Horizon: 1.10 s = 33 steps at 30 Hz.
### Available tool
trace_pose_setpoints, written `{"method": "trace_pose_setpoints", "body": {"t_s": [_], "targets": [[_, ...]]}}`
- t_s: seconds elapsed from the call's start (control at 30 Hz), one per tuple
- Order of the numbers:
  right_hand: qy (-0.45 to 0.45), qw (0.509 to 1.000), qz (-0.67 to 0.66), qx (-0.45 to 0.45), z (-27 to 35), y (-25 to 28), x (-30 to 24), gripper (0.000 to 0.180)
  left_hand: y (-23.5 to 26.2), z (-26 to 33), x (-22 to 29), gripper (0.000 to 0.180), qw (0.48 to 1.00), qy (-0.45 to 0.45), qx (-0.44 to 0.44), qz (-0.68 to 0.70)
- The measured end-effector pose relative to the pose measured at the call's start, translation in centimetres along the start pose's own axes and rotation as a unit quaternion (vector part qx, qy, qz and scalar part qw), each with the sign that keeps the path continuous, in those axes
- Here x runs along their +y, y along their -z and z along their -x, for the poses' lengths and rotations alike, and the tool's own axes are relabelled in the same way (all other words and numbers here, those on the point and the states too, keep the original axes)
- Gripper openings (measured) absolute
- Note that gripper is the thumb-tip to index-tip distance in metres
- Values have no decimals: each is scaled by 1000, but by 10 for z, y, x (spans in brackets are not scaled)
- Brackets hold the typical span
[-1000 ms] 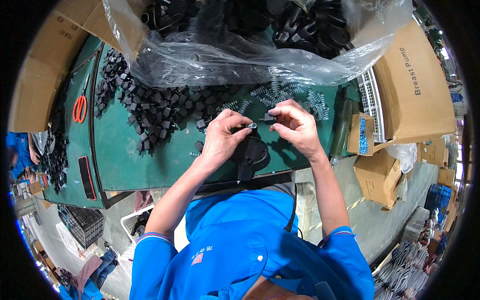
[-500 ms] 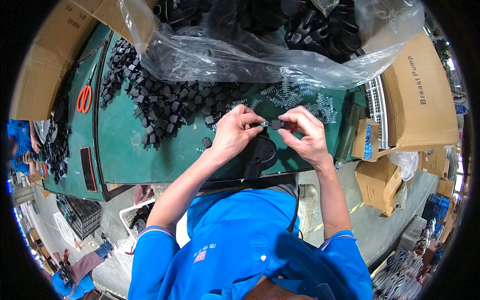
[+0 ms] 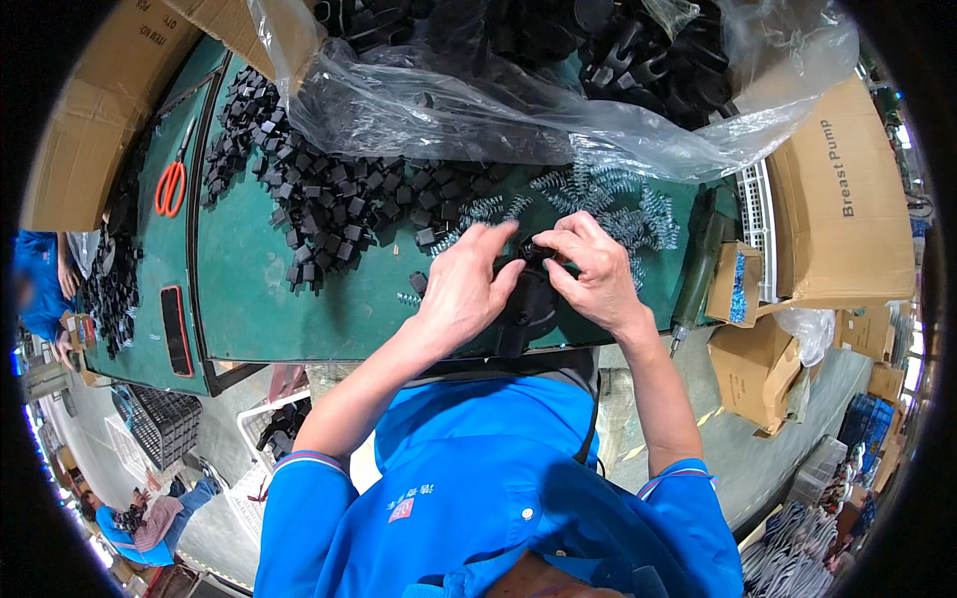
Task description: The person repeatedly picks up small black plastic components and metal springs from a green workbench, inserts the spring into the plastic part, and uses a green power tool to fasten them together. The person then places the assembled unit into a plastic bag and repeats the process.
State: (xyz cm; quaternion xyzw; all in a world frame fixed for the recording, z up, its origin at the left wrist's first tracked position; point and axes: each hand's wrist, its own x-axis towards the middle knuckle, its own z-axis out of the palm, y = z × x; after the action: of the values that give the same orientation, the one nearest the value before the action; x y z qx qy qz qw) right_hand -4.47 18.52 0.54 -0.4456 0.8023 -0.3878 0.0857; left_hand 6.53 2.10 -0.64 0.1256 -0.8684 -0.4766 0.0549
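Note:
My left hand (image 3: pixel 467 281) is beside a dark black plastic part (image 3: pixel 528 304) with a rounded body, near the table's front edge. Its thumb lies close to the part and its forefinger is raised apart, slightly blurred. Bent fingers of my right hand (image 3: pixel 590 269) close on a small black block (image 3: pixel 535 249) at the part's far end; they partly hide it. Whether a spring sits under the block cannot be seen. Loose metal springs (image 3: pixel 608 204) lie just beyond my hands, and a heap of small black blocks (image 3: pixel 344 204) spreads to the left.
Clear plastic sheeting (image 3: pixel 449 115) with black parts spans the back. A dark green powered screwdriver (image 3: pixel 698 264) lies right, beside a small carton (image 3: pixel 735 284). Orange scissors (image 3: pixel 171 184) and a phone (image 3: pixel 176 331) lie left. Another person's sleeve (image 3: pixel 42 284) shows at far left.
The small block and spring, held apart between my hands, have come to the black part's far end. The spring has gone from sight, and my left fingers have spread.

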Motion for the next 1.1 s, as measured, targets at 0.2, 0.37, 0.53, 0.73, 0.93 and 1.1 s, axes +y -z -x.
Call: {"method": "trace_pose_setpoints", "body": {"t_s": [0.2, 0.37, 0.53, 0.73, 0.93, 1.1], "targets": [[-58, 994, -57, 73, 7, -24, 2, 28, 1, 8, -18, 45, 978, 116, -121, 120], [-133, 977, -106, 128, 17, -40, 4, 28, -5, 3, -22, 41, 856, 279, -87, 426], [-129, 960, -172, 177, 29, -32, -9, 27, -9, 13, -37, 34, 714, 327, -185, 590], [-78, 963, -167, 198, 45, -27, -20, 29, -29, 40, -4, 39, 714, 245, -131, 643], [-10, 972, -153, 177, 51, -18, -34, 33, -32, 52, -14, 45, 663, 212, -162, 699], [-33, 981, -102, 164, 56, -16, -47, 30, -29, 57, -18, 44, 660, 221, -186, 694]]}}
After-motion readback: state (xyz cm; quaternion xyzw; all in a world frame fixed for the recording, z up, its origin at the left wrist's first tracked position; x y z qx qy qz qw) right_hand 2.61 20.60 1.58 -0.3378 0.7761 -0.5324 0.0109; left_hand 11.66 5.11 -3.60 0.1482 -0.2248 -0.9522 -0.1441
